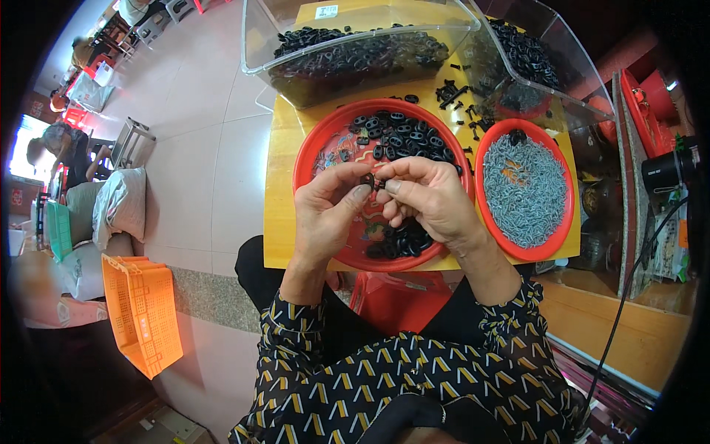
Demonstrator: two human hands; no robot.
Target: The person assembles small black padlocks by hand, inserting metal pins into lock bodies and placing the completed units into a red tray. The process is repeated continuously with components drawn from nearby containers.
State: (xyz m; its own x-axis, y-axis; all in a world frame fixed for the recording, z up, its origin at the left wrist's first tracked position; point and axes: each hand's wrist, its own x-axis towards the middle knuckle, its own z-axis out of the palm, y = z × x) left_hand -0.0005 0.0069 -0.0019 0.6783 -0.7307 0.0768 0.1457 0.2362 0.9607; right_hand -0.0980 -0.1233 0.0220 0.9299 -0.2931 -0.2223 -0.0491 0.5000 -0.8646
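Note:
Above a round red tray (305,159), my two hands meet with their fingertips close together. My left hand (325,214) pinches a small black plastic piece (367,180), flat with a rounded end. Between the thumb and fingers of my right hand (436,203) is another small black part (381,184), held against or right beside the first; my fingers cover most of both. Black oval pieces with two holes (407,137) lie heaped in the tray's far side. A second heap of black pieces (399,243) sits at its near edge, below my hands.
Right of the tray, a red oval tray (568,196) holds silver screws (523,203). Two clear bins (362,66) (551,66) of black pieces stand at the back. Small black peg-like parts (451,94) litter the yellow table (279,240). An orange crate (148,318) stands on the floor at left.

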